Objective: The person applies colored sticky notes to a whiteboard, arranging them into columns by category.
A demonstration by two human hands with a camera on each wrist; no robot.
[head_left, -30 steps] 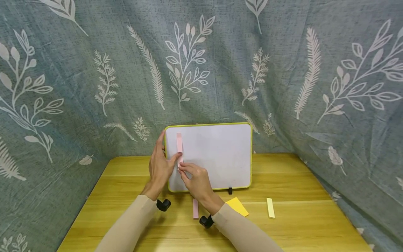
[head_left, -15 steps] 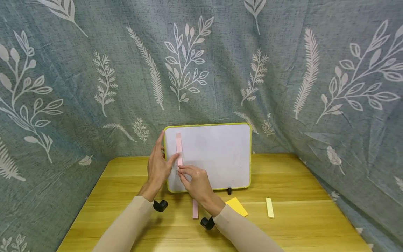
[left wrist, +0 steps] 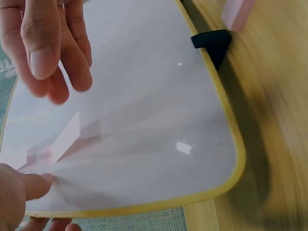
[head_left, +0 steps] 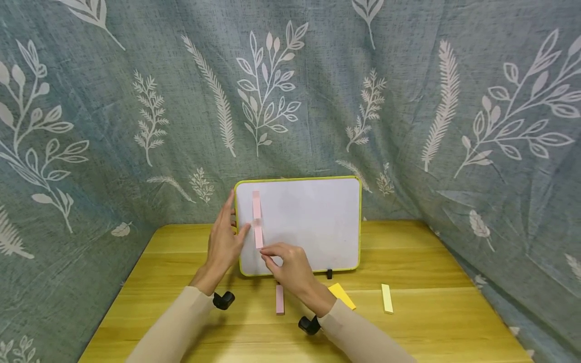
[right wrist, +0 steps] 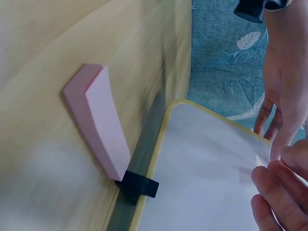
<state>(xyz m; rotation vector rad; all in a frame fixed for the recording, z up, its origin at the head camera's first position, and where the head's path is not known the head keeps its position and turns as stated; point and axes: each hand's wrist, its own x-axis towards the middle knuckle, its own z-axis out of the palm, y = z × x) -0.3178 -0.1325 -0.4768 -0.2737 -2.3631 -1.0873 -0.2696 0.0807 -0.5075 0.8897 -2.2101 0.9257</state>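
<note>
A whiteboard point(head_left: 313, 222) with a yellow-green frame stands tilted back on the table. Two pale pink sticky-note strips, an upper strip point(head_left: 256, 204) and a lower strip point(head_left: 258, 237), are stuck in a column near its left edge. In the left wrist view the lower strip's free end point(left wrist: 68, 137) lifts off the board. My left hand point(head_left: 223, 242) grips the board's left edge, thumb on the front and fingers behind. Just below the lower strip is my right hand point(head_left: 290, 264); its fingers are loosely bent, apart from the strip and holding nothing.
On the table point(head_left: 431, 282) lie a pink sticky-note pad point(head_left: 279, 300), a yellow-orange pad point(head_left: 342, 296) partly behind the right forearm, and a pale yellow pad point(head_left: 387, 298). A black clip-like foot point(head_left: 329, 274) supports the board's lower edge. A patterned curtain point(head_left: 290, 101) hangs behind.
My right fingers have let go of the lower strip and moved slightly down and right. My left thumb has slid left off the strips, uncovering where they meet.
</note>
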